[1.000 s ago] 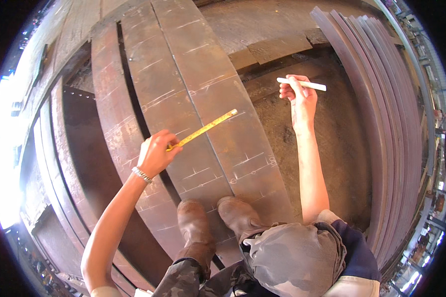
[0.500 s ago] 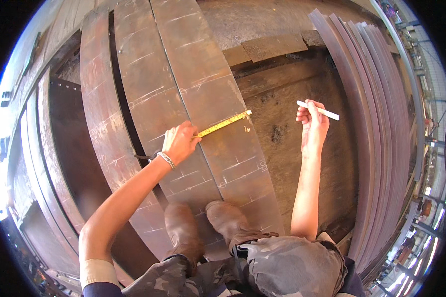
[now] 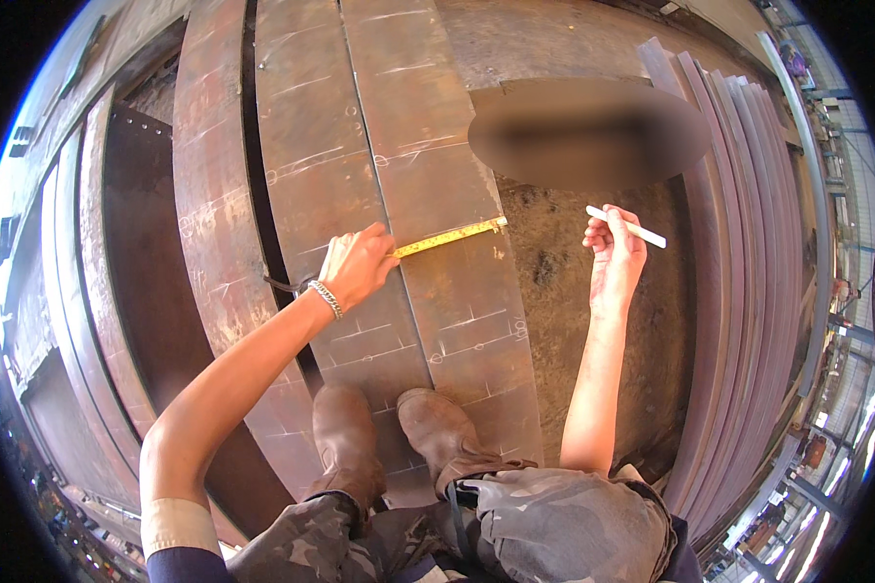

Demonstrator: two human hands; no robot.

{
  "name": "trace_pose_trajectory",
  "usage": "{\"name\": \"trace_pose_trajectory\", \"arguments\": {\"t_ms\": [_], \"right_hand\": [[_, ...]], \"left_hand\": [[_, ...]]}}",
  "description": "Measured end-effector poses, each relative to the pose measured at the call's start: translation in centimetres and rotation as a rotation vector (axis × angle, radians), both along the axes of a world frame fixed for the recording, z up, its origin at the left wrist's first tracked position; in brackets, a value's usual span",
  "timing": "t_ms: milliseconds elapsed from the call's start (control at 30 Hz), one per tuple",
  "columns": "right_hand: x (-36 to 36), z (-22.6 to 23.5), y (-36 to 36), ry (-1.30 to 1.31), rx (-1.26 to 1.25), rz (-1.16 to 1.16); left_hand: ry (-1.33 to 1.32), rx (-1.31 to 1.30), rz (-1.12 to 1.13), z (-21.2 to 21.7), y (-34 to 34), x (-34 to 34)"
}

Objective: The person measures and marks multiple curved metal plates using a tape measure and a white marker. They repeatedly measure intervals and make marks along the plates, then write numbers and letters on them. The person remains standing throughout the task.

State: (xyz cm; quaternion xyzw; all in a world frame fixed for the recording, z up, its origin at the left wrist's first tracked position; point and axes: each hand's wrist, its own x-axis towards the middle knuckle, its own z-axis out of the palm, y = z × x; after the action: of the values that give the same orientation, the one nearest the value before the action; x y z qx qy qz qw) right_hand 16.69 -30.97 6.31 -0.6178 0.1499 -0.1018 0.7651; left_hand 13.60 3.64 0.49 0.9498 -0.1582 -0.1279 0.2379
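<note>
My left hand [image 3: 358, 264] is closed on a yellow tape measure [image 3: 447, 238], its fingers curled over the near end of the blade. The blade lies across a rusty brown steel plate [image 3: 433, 194], and its hooked tip reaches the plate's right edge. White marking lines and small circles are drawn on this plate and on the steel plate beside it [image 3: 311, 126]. Over the dark gap to the right, my right hand [image 3: 616, 248] pinches a white marking stick [image 3: 642, 231], apart from the plates. What the left palm holds besides the blade is hidden.
My brown boots [image 3: 345, 437] stand on the marked plates. A stack of long steel plates on edge [image 3: 739, 243] rises at the right. More long plates [image 3: 209, 175] lie to the left, with dark gaps between them. A blurred patch covers part of the upper right.
The view has shifted slightly, so the plates appear farther right. My left hand still holds the tape across the plate, and my right hand keeps the white stick in nearly the same place.
</note>
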Motion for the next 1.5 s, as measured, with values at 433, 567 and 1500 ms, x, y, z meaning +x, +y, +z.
{"name": "trace_pose_trajectory", "arguments": {"t_ms": [433,567,1500], "right_hand": [[0.7,-1.3,1.6,0.013,-0.015,0.179],[2.2,-3.2,4.0,0.095,-0.134,0.523],[6.5,-7.7,9.6,0.225,-0.604,1.098]], "left_hand": [[-0.073,0.010,-0.014,0.0,0.3,0.1],[-0.041,0.029,-0.020,-0.1,0.0,0.4],[-0.025,0.005,0.036,-0.7,0.3,0.0]]}}
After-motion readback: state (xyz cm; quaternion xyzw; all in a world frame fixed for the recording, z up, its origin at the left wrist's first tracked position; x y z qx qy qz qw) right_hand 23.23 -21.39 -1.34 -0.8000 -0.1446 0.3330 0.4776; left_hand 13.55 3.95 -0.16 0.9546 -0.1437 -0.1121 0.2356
